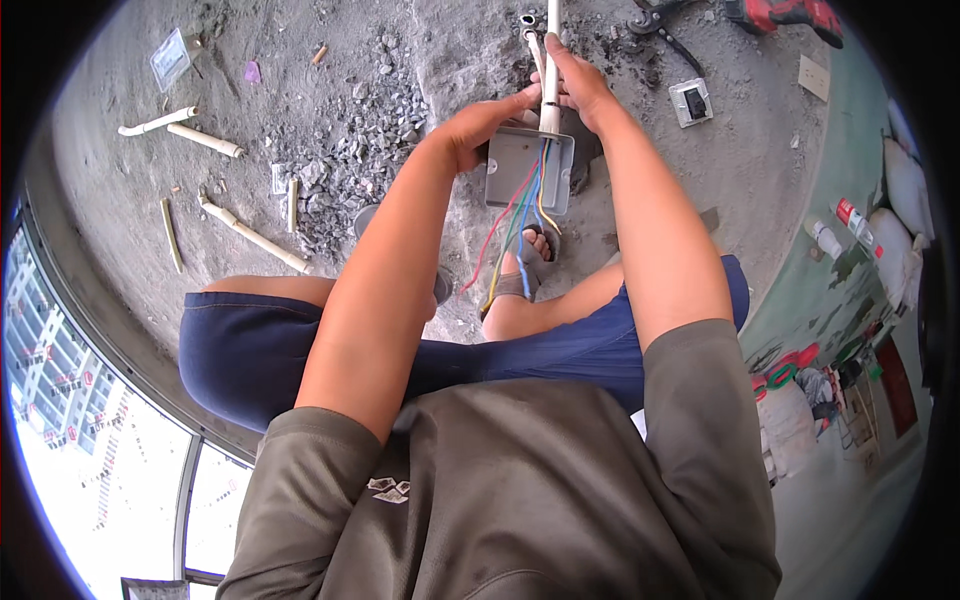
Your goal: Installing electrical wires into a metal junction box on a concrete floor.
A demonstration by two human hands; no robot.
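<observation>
My right hand (pixel 580 85) is closed around an upright white conduit pipe (pixel 550 110), its thumb lying along the pipe beside a shorter bent pipe (pixel 532 42). My left hand (pixel 480 130) reaches to the left side of that pipe with curled fingers, just above a grey junction box (pixel 512 175); its fingertips are partly hidden. The pipe enters the box's upper edge, and red, green, yellow and blue wires (pixel 522 262) hang out of the box over my sandalled foot (pixel 528 250).
Cut white pipe pieces (pixel 205 139) and gravel (pixel 340 170) lie at left. Cable cutters (pixel 655 22), a red power tool (pixel 785 15) and a small square fitting (pixel 690 102) are at upper right. White sacks (pixel 900 230) lie far right; curved windows (pixel 90 420) are at left.
</observation>
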